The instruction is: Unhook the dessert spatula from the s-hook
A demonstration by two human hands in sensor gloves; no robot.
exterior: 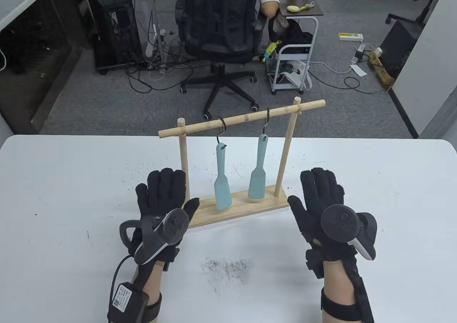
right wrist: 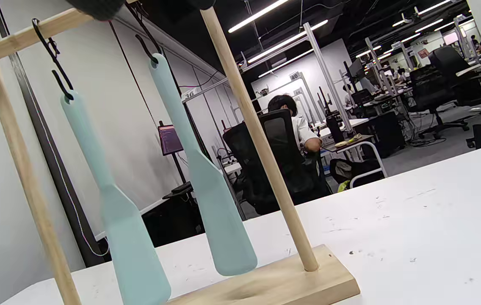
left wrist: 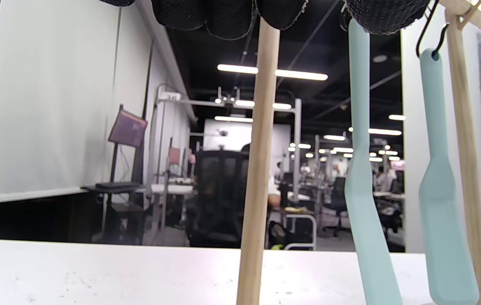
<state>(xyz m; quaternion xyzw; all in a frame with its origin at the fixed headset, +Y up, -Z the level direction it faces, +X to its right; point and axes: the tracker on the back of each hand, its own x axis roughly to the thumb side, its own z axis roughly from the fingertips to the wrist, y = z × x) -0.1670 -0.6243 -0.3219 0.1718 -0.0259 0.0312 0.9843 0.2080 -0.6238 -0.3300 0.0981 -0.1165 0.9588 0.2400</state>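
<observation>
Two pale teal dessert spatulas hang from black s-hooks on a wooden rack (exterior: 242, 208). The left spatula (exterior: 222, 183) hangs from the left s-hook (exterior: 222, 127); the right spatula (exterior: 258, 174) hangs from the right s-hook (exterior: 266, 122). Both spatulas also show in the left wrist view (left wrist: 363, 190) (left wrist: 441, 203) and in the right wrist view (right wrist: 113, 212) (right wrist: 206, 182). My left hand (exterior: 162, 194) lies open on the table, in front of the rack's left post. My right hand (exterior: 321, 194) lies open to the right of the rack. Neither hand holds anything.
The rack's crossbar (exterior: 242, 118) rests on two upright posts (exterior: 184, 158) (exterior: 285, 148). The white table (exterior: 71, 212) has dark smudges near its front middle (exterior: 228, 267). An office chair (exterior: 221, 30) and a cart (exterior: 292, 62) stand beyond the table's far edge.
</observation>
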